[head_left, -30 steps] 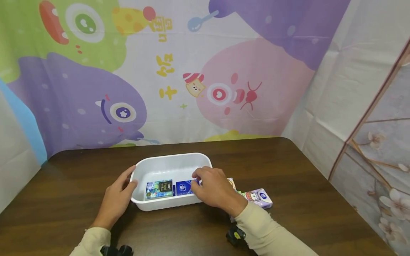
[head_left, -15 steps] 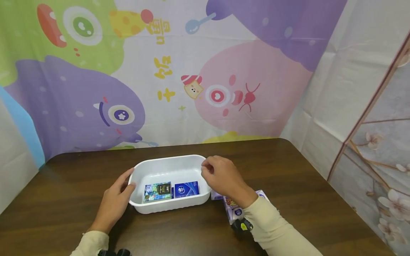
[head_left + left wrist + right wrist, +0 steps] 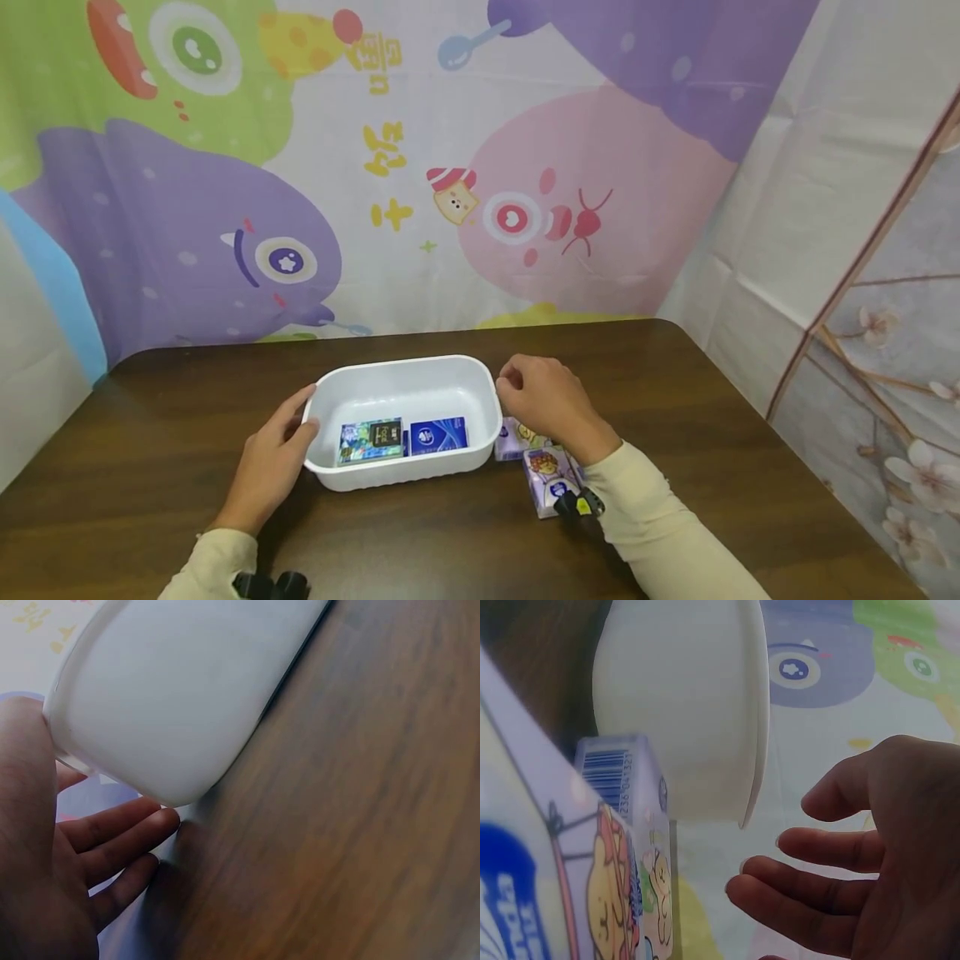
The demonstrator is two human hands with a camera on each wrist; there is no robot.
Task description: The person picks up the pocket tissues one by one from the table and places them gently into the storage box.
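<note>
Head view: on the desk (image 3: 405, 546), the white basket (image 3: 397, 476) is clamped at its left end by the fingers of the left hand (image 3: 267, 458), presumably for steadiness; the right hand's (image 3: 551, 404) fingers are loosely apart, holding nothing. Lilac packs (image 3: 546, 483) lie outside; patterned box (image 3: 360, 443) and blue box (image 3: 442, 436) inside.

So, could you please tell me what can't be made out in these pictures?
Head: fine print on the blue pack, too small.
Head: a corner of the front purple pack, behind the wrist camera.
Left wrist: inside of the tray, hidden by its wall.
Right wrist: rest of the closest pack, cut off by the left edge.
</note>
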